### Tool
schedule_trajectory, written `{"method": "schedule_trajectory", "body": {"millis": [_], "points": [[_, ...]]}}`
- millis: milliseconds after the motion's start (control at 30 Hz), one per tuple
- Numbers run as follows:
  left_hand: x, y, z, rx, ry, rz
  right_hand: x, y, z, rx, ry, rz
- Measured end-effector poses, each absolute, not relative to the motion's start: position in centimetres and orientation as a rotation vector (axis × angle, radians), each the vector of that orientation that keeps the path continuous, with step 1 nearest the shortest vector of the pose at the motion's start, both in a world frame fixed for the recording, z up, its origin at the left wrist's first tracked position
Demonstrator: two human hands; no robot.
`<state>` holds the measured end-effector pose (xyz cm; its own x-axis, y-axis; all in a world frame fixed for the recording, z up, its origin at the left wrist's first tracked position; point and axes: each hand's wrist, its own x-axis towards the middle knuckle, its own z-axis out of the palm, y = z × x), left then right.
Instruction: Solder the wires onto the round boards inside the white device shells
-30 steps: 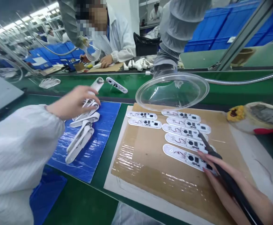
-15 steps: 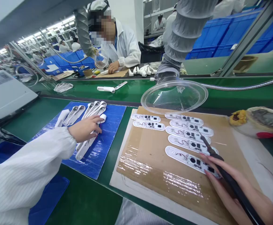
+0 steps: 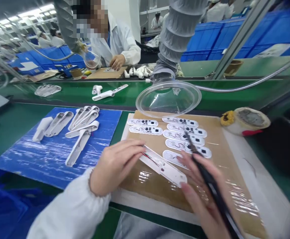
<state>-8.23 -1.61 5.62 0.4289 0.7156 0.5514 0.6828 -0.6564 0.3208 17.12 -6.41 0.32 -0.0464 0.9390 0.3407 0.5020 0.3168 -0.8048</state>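
Observation:
My left hand (image 3: 117,166) grips one end of a long white plastic shell (image 3: 165,170) with thin red, green and dark wires at that end. It is held over the brown cardboard mat (image 3: 157,199). My right hand (image 3: 209,189) is closed around a black soldering iron (image 3: 207,176), tip pointing up and left over the panels. The right thumb is at the shell's far end. Behind the shell lie several white oval panels (image 3: 187,146) with small circuit parts and thin wires. The nearest panel (image 3: 173,158) is partly hidden by the shell and my right fingers.
On the left, a blue mat (image 3: 45,162) bears several more white shells (image 3: 77,149). A clear extraction hood (image 3: 168,99) hangs low over the panels. At the right stands a round container (image 3: 252,121) with a yellow sponge (image 3: 227,118). Across the bench a co-worker (image 3: 117,39) works.
My left hand has moved right from the blue mat to the cardboard, bringing a white shell. The soldering iron is still in my right hand, whose thumb has come to the shell's end.

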Motion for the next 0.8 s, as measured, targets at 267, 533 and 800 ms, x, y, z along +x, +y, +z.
{"method": "schedule_trajectory", "body": {"millis": [267, 533, 800], "points": [[-4.1, -0.7, 4.8, 2.571, 0.954, 0.779, 17.6, -7.1, -0.9, -1.321, -1.588, 0.842], [-3.9, -1.3, 4.6, 2.376, 0.865, 0.816, 16.7, -8.0, -1.0, -1.202, -1.564, 0.874], [0.6, -4.1, 1.9, 0.808, 1.374, 1.725, 15.4, -9.2, 0.0, -1.139, -1.714, 0.967]]}}
